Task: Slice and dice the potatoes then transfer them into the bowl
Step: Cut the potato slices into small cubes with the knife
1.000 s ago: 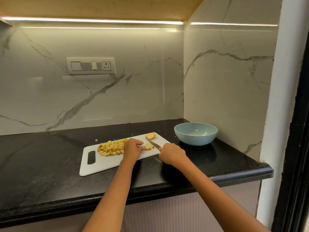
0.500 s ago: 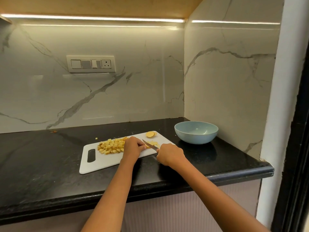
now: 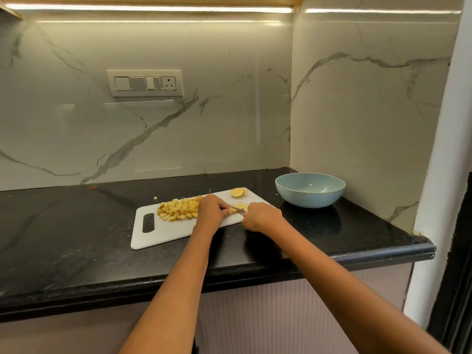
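Observation:
A white cutting board [image 3: 168, 233] lies on the black counter. A heap of diced potato [image 3: 177, 209] sits on its middle. Round potato slices [image 3: 238, 192] lie at its far right corner. My left hand [image 3: 210, 212] holds down a small potato piece [image 3: 233, 210] with its fingertips. My right hand [image 3: 260, 215] grips a knife [image 3: 240, 211], and only a short bit of the blade shows between the two hands, at that piece. A few cut pieces [image 3: 241, 205] lie just behind the blade. The light blue bowl [image 3: 310, 200] stands empty to the right of the board.
The black counter [image 3: 76, 226] ends at a marble wall behind and another right of the bowl. One stray potato bit [image 3: 155, 198] lies on the counter behind the board. A switch plate [image 3: 145, 83] is on the back wall. The counter's front edge runs below my forearms.
The knife blade has dropped from a raised slant down to the board beside my left fingertips. My right hand has shifted slightly left toward my left hand.

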Demonstrator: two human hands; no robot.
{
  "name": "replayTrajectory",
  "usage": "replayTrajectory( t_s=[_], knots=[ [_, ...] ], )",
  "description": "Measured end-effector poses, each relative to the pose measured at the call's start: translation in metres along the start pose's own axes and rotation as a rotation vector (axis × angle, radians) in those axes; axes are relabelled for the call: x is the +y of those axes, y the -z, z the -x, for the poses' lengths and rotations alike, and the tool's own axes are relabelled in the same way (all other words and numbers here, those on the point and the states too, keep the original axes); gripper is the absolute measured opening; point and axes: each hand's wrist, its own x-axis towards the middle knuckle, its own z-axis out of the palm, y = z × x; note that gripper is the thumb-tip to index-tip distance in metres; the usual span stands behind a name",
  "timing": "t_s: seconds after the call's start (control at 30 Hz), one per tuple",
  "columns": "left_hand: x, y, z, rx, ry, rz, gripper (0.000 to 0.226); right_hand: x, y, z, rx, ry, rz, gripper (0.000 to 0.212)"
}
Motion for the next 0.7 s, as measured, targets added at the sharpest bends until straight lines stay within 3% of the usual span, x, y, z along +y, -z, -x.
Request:
replayTrajectory(
  t_s=[0.27, 0.53, 0.7],
  knots=[
    [-0.003, -0.002, 0.0, 0.031, -0.001, 0.007, 0.019, 0.009, -0.015, 0.019, 0.197, 0.096, 0.234, 0.027],
    [-0.002, 0.0, 0.0, 0.138, 0.041, 0.105, 0.018, 0.007, -0.005, 0.011, 0.096, -0.001, -0.05, 0.027],
    [-0.004, -0.001, 0.001, 0.073, 0.033, 0.055, 0.016, 0.006, -0.006, 0.012, 0.069, 0.004, -0.039, 0.03]
  ],
)
